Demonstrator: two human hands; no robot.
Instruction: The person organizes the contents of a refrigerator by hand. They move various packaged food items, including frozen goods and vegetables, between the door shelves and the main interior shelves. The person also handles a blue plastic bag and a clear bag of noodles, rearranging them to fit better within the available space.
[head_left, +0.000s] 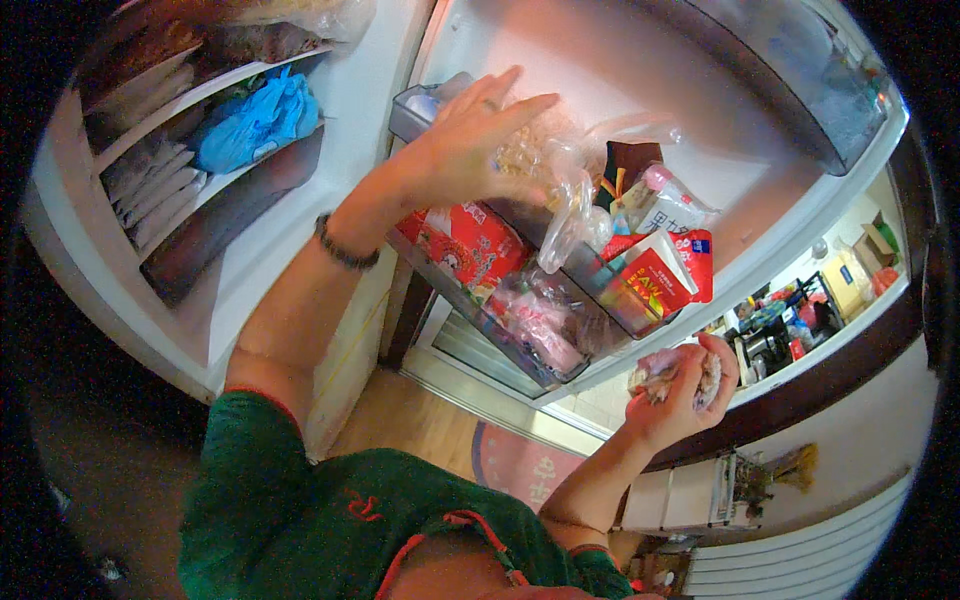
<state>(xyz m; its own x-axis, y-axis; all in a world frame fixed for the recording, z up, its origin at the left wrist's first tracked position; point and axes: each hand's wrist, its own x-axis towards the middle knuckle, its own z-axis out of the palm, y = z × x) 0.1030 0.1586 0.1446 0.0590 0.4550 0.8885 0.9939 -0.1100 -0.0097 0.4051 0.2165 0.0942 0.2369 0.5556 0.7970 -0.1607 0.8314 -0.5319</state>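
Note:
My left hand (pixel 468 150), a dark bracelet on its wrist, reaches over the upper bin of the open fridge door. Its fingers are spread beside a clear plastic bag (pixel 525 152) of pale brownish food; whether they touch it I cannot tell. The knotted end of clear plastic (pixel 572 215) droops over the bin's edge. To the right, away from the door, my right hand (pixel 690 395) is closed around a small clear plastic bag of food (pixel 655 378); its contents are not plain.
Red and white packets (pixel 655 280) stand in the upper bin (pixel 590 270). Below, another bin holds a red package (pixel 470 245) and a pink bag (pixel 540 325). At left, fridge shelves carry a blue plastic bag (pixel 262 120). A pink mat (pixel 525 460) lies on the wooden floor.

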